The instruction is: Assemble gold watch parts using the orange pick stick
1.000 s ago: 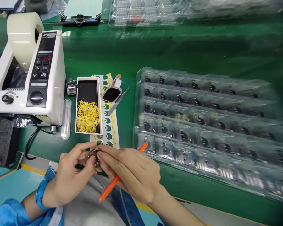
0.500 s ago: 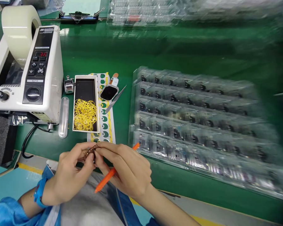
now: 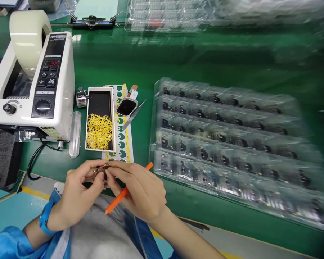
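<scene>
Between my fingertips is a small brown metallic part [image 3: 99, 174], mostly covered, so its exact kind does not show. My left hand [image 3: 79, 192] pinches it from the left with thumb and forefinger. My right hand [image 3: 142, 190] has its fingertips on the part's right side and also carries an orange pen-like stick [image 3: 117, 201], slanting through its fingers. Just beyond my hands, a white-rimmed box [image 3: 86, 118] contains a heap of yellow rings [image 3: 99, 132]. A die-cut sticker sheet [image 3: 121, 145] lies partly under the box, with tweezers [image 3: 135, 114] and a smartwatch [image 3: 126, 107] on it.
At left stands a white tape dispenser [image 3: 62, 79] with a cable below. A tally counter [image 3: 81, 99] and a clear plastic strip [image 3: 75, 135] lie beside the box. Clear trays [image 3: 205, 133] of small dark parts cover the right side. A clipboard [image 3: 93, 22] lies at the back.
Both hands have shifted slightly left relative to the bench, and more of the brown part shows between the fingers. The view has moved a little. The orange stick stays in my right hand.
</scene>
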`<state>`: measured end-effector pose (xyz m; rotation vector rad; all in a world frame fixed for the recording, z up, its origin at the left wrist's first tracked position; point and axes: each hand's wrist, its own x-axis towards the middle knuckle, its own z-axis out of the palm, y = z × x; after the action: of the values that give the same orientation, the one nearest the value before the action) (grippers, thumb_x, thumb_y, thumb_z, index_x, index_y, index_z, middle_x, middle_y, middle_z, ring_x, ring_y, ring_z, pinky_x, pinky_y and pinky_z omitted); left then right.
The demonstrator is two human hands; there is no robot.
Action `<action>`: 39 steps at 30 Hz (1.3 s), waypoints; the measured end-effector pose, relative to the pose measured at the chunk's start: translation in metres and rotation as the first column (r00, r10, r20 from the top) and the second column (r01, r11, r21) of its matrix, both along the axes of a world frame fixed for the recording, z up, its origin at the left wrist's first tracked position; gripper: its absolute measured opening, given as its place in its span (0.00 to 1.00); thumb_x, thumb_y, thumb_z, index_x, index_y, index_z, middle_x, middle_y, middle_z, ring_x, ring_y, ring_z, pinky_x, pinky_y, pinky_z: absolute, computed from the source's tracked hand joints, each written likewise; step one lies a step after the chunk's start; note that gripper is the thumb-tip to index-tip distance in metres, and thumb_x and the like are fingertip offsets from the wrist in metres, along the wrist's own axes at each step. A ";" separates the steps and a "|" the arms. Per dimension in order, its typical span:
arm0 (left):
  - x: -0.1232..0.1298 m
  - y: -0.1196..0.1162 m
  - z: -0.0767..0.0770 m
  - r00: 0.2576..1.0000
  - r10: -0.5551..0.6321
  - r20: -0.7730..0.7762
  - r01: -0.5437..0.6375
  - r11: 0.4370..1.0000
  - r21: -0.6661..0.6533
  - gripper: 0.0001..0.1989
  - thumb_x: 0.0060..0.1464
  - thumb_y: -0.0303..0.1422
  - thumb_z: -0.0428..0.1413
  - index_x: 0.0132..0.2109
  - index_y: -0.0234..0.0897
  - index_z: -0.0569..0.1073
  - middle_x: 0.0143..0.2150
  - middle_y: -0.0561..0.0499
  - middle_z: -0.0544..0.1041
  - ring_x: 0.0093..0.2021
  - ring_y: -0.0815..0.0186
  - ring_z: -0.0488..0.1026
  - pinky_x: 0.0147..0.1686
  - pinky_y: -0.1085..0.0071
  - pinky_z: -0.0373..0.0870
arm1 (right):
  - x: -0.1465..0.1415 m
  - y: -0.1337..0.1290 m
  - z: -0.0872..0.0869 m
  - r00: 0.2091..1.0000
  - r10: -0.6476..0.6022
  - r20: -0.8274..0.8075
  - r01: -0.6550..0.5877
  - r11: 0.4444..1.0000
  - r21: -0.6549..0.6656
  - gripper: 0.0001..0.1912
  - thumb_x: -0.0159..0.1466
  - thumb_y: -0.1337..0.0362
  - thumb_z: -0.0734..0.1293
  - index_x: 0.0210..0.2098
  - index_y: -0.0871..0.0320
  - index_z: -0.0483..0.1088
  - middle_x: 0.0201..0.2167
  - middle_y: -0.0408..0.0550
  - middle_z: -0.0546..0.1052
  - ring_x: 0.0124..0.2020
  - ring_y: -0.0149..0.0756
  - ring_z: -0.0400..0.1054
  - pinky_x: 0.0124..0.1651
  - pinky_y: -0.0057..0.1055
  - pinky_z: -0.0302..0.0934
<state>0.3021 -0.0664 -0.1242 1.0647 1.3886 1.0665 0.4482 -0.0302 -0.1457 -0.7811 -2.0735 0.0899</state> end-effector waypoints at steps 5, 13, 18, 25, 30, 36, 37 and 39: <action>-0.002 0.005 -0.001 0.995 0.095 0.013 -0.095 0.995 -0.013 0.02 0.51 0.26 0.60 0.34 0.36 0.74 0.26 0.53 0.80 0.27 0.69 0.77 0.31 0.78 0.74 | -0.001 -0.002 0.001 0.998 -0.055 -0.007 0.054 0.997 -0.054 0.03 0.68 0.71 0.64 0.42 0.60 0.65 0.32 0.52 0.81 0.28 0.35 0.75 0.29 0.29 0.69; -0.021 0.012 0.008 0.975 -0.054 0.216 0.072 0.994 -0.080 0.03 0.47 0.27 0.60 0.29 0.35 0.73 0.24 0.53 0.75 0.24 0.69 0.74 0.26 0.76 0.69 | 0.024 0.018 0.031 0.954 0.299 0.002 -0.271 0.868 -0.417 0.08 0.74 0.68 0.55 0.45 0.57 0.64 0.31 0.46 0.75 0.29 0.30 0.69 0.27 0.24 0.62; -0.016 0.014 0.019 0.972 -0.109 0.209 0.137 0.983 -0.126 0.03 0.41 0.26 0.57 0.25 0.36 0.69 0.20 0.58 0.67 0.19 0.73 0.65 0.21 0.77 0.64 | 0.017 0.016 0.032 0.908 0.418 0.038 -0.353 0.809 -0.469 0.12 0.74 0.68 0.52 0.37 0.56 0.63 0.25 0.41 0.68 0.22 0.29 0.60 0.23 0.24 0.53; -0.012 0.019 0.020 0.988 -0.116 0.098 0.125 0.988 -0.088 0.03 0.40 0.26 0.56 0.23 0.34 0.68 0.20 0.58 0.65 0.21 0.75 0.58 0.22 0.79 0.58 | 0.016 0.009 0.033 0.910 0.411 -0.048 -0.332 0.655 -0.679 0.16 0.74 0.65 0.51 0.29 0.54 0.55 0.22 0.38 0.61 0.20 0.28 0.53 0.24 0.26 0.49; -0.010 0.023 0.019 0.978 -0.137 0.158 0.142 0.990 -0.020 0.02 0.44 0.27 0.59 0.27 0.32 0.73 0.25 0.55 0.68 0.23 0.74 0.63 0.24 0.78 0.61 | 0.022 0.008 0.036 0.919 0.382 -0.103 -0.318 0.561 -0.764 0.14 0.74 0.60 0.51 0.33 0.55 0.59 0.25 0.40 0.64 0.22 0.29 0.54 0.27 0.27 0.51; -0.005 0.025 0.020 0.961 -0.160 0.226 0.153 0.987 0.047 0.02 0.50 0.27 0.61 0.31 0.32 0.78 0.29 0.53 0.69 0.25 0.73 0.67 0.26 0.77 0.68 | 0.024 0.008 0.037 0.947 0.249 -0.203 -0.308 0.522 -0.795 0.19 0.74 0.57 0.51 0.29 0.55 0.60 0.24 0.41 0.65 0.25 0.31 0.58 0.29 0.27 0.54; -0.004 0.024 0.020 0.960 -0.164 0.226 0.154 0.986 0.062 0.02 0.51 0.27 0.61 0.31 0.32 0.79 0.29 0.52 0.70 0.26 0.73 0.68 0.26 0.77 0.68 | 0.025 0.008 0.037 0.949 0.225 -0.219 -0.308 0.529 -0.791 0.19 0.74 0.57 0.51 0.29 0.55 0.60 0.24 0.41 0.66 0.25 0.30 0.58 0.29 0.27 0.54; -0.005 0.022 0.019 0.972 -0.150 0.182 0.130 0.985 0.117 0.03 0.53 0.27 0.61 0.32 0.33 0.79 0.29 0.52 0.71 0.26 0.72 0.68 0.26 0.78 0.68 | 0.026 0.006 0.039 0.959 0.143 -0.245 -0.282 0.578 -0.766 0.18 0.73 0.59 0.54 0.28 0.56 0.61 0.23 0.40 0.65 0.24 0.29 0.58 0.27 0.25 0.53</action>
<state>0.2973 -0.0440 -0.1048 1.0891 1.0994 1.1151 0.4745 -0.0237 -0.1069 -0.9832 -1.9165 1.2680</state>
